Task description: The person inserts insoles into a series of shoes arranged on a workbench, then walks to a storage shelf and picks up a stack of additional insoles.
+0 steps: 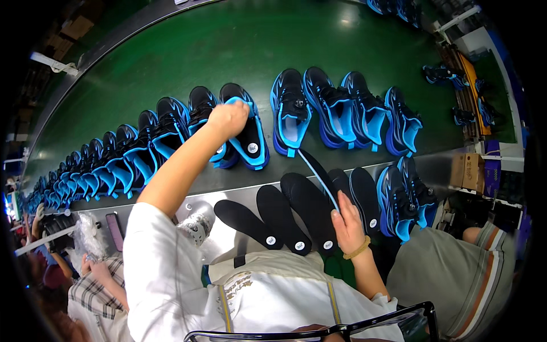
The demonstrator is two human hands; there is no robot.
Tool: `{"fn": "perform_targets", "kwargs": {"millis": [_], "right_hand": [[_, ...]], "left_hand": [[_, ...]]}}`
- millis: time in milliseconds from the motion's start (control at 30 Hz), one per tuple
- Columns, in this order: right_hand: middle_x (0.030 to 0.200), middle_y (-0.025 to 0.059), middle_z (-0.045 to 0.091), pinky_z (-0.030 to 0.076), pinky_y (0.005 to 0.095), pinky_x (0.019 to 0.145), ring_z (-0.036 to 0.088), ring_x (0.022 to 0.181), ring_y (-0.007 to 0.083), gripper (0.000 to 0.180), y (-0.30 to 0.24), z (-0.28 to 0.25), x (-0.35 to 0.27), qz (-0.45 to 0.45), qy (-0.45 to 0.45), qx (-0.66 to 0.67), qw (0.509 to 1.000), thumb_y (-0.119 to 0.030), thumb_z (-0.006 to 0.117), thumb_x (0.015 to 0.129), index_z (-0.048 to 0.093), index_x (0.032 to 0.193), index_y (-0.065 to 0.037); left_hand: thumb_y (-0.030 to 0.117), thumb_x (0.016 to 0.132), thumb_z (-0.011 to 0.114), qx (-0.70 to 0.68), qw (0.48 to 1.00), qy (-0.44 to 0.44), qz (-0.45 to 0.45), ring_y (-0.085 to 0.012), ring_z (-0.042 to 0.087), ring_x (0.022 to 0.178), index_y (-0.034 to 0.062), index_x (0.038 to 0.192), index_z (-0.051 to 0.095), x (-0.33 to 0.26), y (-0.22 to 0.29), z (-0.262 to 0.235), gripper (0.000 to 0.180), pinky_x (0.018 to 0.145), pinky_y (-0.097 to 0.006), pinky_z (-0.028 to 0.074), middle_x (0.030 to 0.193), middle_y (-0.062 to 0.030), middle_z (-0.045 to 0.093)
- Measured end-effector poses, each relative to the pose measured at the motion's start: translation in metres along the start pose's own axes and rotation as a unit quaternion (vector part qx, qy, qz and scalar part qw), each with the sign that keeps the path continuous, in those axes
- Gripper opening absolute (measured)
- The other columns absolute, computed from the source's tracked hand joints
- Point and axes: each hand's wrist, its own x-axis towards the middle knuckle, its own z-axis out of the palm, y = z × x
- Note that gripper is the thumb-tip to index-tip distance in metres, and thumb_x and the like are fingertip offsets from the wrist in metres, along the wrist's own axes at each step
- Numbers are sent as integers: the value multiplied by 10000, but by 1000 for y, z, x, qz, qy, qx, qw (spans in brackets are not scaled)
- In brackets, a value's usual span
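My left hand [229, 118] is closed at the opening of a black and blue sneaker [260, 151], its fingertips hidden at the tongue. Inside that shoe lies a black insole [248, 134] with a round white sticker at the heel. My right hand [348, 224] grips another black insole with a pale blue edge [317, 172], tilted and seen nearly edge-on, its tip close to the heel of a sneaker [289, 114] with a pale inside. Several black insoles [307, 199] lie side by side on the metal ledge just in front of me.
Sneakers [145, 134] stand in a long row to the left on the green conveyor belt [188, 51], with several more [356, 108] to the right. Another pair [393, 199] rests on the ledge beside a co-worker's grey clothing [450, 273]. A phone [114, 232] lies at the left.
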Motion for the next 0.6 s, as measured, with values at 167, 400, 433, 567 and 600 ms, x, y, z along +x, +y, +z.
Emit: {"fn": "perform_targets", "kwargs": {"millis": [167,400,433,567,600], "right_hand": [[1088,222,466,371,344,794,479,895,322,312,30,-26,14,51,117,-62,990,-136,497,789,497,1042,46],[989,178,544,415,295,603,505,667,238,119,-30,-57,84,-129,224,-146,955,-22,627,633,593,741,15],[987,171,548,407,286,573,486,631,227,98,-35,-57,90,-155,215,-157,951,-15,635,608,579,686,3],[920,123,580,417,294,568,478,605,225,78,-45,-50,104,-172,123,-151,966,-13,612,577,560,635,-14],[902,123,583,423,306,587,489,622,234,54,-43,-47,110,-167,106,-166,966,-39,594,598,549,610,-12]], "left_hand": [[85,772,446,-477,868,40,134,-247,553,689,-7,704,421,-21,16,-19,118,588,-322,428,685,-145,521],[338,775,500,-175,964,109,167,-326,550,564,52,947,340,28,58,-17,370,486,-400,431,654,-165,547],[345,775,488,-109,971,124,174,-332,547,576,61,1026,348,33,60,-11,404,498,-392,443,627,-158,545],[384,779,460,-189,960,141,150,-332,557,608,71,1018,424,69,56,-7,396,521,-403,440,653,-151,568],[429,782,432,-236,956,130,113,-330,557,657,49,873,529,75,59,-16,403,574,-411,435,686,-160,576]]}}
